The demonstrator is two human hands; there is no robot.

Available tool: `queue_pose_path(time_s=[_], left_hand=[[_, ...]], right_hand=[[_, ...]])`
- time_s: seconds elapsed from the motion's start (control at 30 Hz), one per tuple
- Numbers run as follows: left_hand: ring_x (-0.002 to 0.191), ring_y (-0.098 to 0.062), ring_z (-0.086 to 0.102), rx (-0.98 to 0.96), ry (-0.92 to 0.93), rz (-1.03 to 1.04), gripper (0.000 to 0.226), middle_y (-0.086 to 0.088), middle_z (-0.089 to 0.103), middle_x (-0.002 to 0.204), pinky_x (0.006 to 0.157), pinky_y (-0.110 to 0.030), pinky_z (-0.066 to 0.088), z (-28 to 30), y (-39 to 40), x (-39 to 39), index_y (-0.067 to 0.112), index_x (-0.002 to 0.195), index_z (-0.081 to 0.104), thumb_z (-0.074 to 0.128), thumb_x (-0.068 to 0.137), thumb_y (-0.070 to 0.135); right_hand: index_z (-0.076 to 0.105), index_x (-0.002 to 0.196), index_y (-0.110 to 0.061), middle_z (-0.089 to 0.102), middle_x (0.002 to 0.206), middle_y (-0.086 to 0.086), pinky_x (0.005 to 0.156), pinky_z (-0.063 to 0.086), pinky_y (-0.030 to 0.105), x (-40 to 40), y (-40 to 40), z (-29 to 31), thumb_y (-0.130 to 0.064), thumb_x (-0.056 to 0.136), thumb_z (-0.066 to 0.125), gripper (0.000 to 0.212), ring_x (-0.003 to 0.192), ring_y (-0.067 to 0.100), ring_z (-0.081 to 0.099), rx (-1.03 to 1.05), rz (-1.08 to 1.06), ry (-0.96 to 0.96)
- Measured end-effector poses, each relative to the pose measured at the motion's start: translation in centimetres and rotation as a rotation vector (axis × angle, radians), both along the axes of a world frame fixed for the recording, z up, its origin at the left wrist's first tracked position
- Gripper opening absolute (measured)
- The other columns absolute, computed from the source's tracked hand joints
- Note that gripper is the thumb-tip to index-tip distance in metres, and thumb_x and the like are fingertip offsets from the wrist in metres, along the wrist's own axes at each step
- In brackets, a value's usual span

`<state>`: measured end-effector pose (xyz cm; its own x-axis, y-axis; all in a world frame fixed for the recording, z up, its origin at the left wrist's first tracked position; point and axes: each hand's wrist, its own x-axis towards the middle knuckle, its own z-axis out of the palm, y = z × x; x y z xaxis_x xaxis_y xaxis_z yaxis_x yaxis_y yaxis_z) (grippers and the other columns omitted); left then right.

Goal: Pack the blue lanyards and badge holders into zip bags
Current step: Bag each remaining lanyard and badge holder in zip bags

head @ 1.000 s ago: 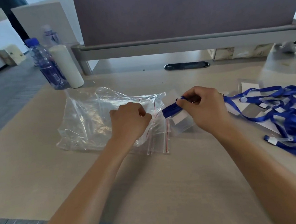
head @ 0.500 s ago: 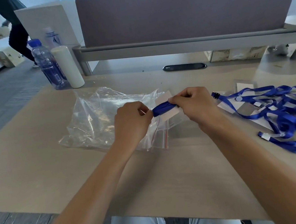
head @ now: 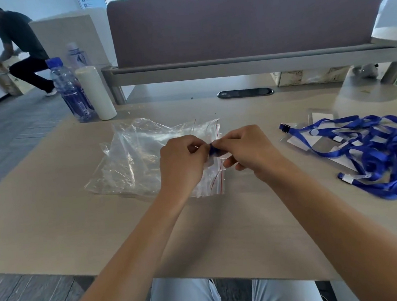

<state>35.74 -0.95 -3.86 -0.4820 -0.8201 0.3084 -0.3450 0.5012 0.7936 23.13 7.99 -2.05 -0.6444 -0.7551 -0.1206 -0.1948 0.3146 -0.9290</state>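
A pile of clear zip bags (head: 142, 160) with red seal lines lies on the desk's middle. My left hand (head: 181, 161) pinches the mouth of the top bag. My right hand (head: 246, 153) grips a folded blue lanyard (head: 213, 150) with its badge holder, and the bundle's end sits at the bag's mouth between my two hands. Most of the bundle is hidden by my fingers. A tangle of loose blue lanyards (head: 372, 153) and clear badge holders (head: 300, 140) lies to the right.
Two water bottles (head: 69, 90) and a white cylinder (head: 95, 92) stand at the desk's far left. A grey divider (head: 240, 20) runs along the back, with a cable slot (head: 245, 93) below it. A person crouches on the floor at far left (head: 20, 51).
My right hand has carried the folded lanyard leftward to the bag's mouth, and my left hand has risen off the pile with the bag's edge. The two hands are now close together.
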Motion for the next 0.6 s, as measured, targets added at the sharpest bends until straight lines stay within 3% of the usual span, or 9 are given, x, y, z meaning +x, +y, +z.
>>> queue_pose_path(time_s=[0.13,0.27,0.43,0.53,0.6], left_hand=[[0.062,-0.008,0.066,-0.005,-0.02,0.008,0.017,0.009,0.068,0.057,0.07,-0.03,0.054,-0.4,-0.3,0.2,0.026,0.064,0.07,0.067,0.081,0.022],[0.062,-0.011,0.069,0.049,-0.018,0.001,0.019,0.008,0.068,0.054,0.073,-0.036,0.058,-0.8,-0.6,-0.3,0.027,0.063,0.069,0.069,0.081,0.022],[0.061,-0.008,0.071,0.103,-0.037,-0.06,0.012,0.006,0.071,0.057,0.075,-0.036,0.06,-0.8,-1.0,-1.3,0.022,0.073,0.074,0.074,0.082,0.029],[0.071,-0.009,0.069,-0.012,-0.066,-0.091,0.008,0.008,0.073,0.069,0.081,-0.032,0.056,-0.5,-2.3,-2.1,0.02,0.079,0.077,0.07,0.084,0.022],[0.071,0.002,0.06,-0.076,-0.116,-0.162,0.011,0.01,0.073,0.083,0.082,-0.027,0.051,-0.2,-3.8,-2.8,0.019,0.089,0.078,0.068,0.088,0.016]], right_hand=[[0.077,0.098,-0.016,0.079,0.086,0.0,0.048,0.049,0.023,0.0,1.1,-0.6,-0.02,0.098,0.063,0.015,0.055,0.013,0.07,0.036,0.085,0.035],[0.077,0.084,-0.017,0.077,0.072,-0.001,0.043,0.04,0.015,0.2,3.1,-1.6,-0.026,0.097,0.065,0.019,0.045,0.01,0.055,0.021,0.007,0.2],[0.074,0.089,-0.021,0.077,0.069,0.001,0.044,0.041,0.017,2.4,4.1,-2.3,-0.043,0.09,0.074,0.022,0.041,0.018,0.06,0.104,0.141,0.07],[0.074,0.093,-0.016,0.076,0.067,0.003,0.04,0.042,0.021,3.1,3.5,-3.0,-0.033,0.089,0.077,0.018,0.041,0.019,0.063,0.101,0.133,-0.014],[0.074,0.096,-0.011,0.074,0.061,0.003,0.038,0.042,0.022,3.3,3.2,-3.3,-0.023,0.091,0.077,0.013,0.038,0.015,0.06,0.104,0.118,-0.06]])
